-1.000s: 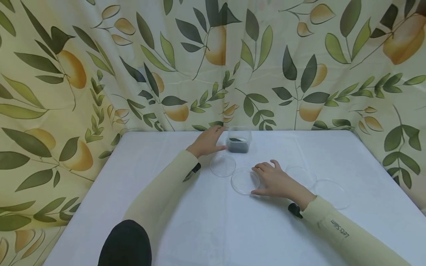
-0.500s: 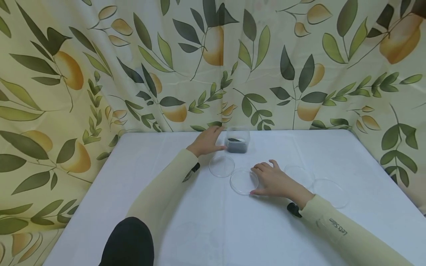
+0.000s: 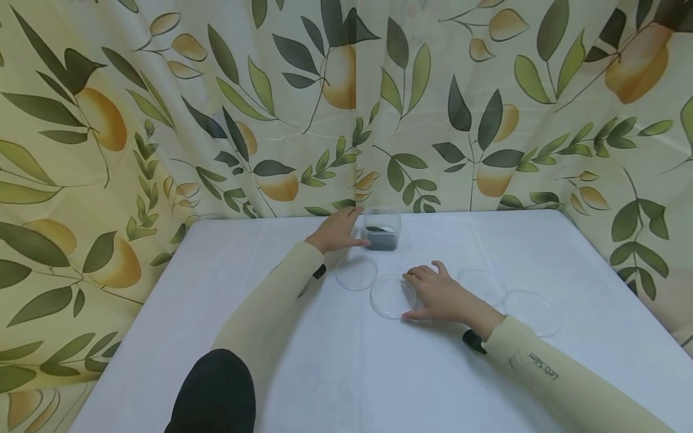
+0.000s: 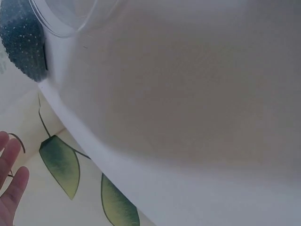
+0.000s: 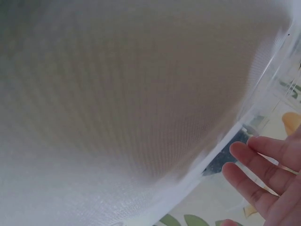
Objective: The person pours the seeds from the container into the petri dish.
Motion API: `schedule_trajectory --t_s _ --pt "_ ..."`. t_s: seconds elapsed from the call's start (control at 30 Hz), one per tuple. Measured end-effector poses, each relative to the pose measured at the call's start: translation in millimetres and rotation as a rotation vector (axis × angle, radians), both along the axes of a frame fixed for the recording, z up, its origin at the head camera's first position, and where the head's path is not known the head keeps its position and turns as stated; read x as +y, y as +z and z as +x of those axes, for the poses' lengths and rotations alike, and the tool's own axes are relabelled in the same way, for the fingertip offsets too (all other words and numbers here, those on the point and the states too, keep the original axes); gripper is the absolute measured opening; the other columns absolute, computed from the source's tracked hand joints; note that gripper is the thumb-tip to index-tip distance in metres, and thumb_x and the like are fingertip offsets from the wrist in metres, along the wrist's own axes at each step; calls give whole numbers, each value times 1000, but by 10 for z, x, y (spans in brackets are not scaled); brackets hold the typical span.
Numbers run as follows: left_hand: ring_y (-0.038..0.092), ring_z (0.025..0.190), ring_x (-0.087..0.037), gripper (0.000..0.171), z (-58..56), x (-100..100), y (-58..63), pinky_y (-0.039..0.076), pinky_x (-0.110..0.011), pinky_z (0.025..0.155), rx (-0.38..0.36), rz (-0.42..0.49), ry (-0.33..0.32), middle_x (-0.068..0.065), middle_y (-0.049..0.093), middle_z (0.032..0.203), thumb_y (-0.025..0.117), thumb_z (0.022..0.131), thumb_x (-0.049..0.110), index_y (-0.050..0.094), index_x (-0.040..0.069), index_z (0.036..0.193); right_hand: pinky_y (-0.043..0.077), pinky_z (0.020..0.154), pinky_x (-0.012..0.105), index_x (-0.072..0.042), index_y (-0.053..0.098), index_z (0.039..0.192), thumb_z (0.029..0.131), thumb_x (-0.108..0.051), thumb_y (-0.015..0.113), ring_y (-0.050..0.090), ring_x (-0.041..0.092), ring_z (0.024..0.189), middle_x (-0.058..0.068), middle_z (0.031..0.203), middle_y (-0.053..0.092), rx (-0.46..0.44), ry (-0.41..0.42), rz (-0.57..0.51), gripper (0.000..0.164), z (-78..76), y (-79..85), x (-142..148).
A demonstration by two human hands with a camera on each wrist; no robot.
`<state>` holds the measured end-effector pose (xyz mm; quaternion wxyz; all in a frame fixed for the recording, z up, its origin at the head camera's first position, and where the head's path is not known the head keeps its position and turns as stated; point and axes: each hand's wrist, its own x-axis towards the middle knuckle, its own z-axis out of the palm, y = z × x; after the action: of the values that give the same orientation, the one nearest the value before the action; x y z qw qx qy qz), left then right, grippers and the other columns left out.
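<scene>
At the back of the table stands a clear square container (image 3: 381,238) partly filled with dark granules. Beside its left wall is my left hand (image 3: 337,231), fingers extended and thumb tip right at the container's side. My right hand (image 3: 435,294) is spread at the right side of a clear round dish (image 3: 392,298), its thumb and fingertips close to the rim. In the right wrist view, the right fingers (image 5: 256,172) look fairly straight and apart. The left wrist view shows the left fingers (image 4: 16,188) low in the corner, with the dark granules (image 4: 23,42) above them.
Another clear round dish (image 3: 356,273) lies just behind and left of the first. Two more faint clear round pieces, one nearer (image 3: 533,313) and one farther (image 3: 482,287), lie beyond the right wrist. A white cloth covers the table (image 3: 325,373); a leaf-patterned curtain (image 3: 422,138) hangs behind.
The head view has drifted slightly, so everything sits a little further left. Both hands keep their places beside the container and the dish.
</scene>
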<state>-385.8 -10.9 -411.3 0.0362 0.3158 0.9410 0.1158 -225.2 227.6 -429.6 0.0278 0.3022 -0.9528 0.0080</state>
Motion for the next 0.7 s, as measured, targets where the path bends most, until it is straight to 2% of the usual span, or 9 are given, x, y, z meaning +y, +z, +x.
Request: schedule_trajectory --t_s 0.33,0.7 --pt "31 140 -27 96 -82 77 11 29 -38 115 13 -7 -20 -14 30 152 59 81 62 22 6 149 33 97 62 1 57 121 72 -58 69 54 31 113 14 118 60 6 6 1 77 7 10 -6" --pt "28 141 -30 97 -105 91 4 27 -42 116 -2 -2 -17 -15 28 153 59 81 63 20 5 149 41 96 49 6 51 128 73 -53 72 52 33 117 19 125 56 -43 40 -52 83 13 21 -28"
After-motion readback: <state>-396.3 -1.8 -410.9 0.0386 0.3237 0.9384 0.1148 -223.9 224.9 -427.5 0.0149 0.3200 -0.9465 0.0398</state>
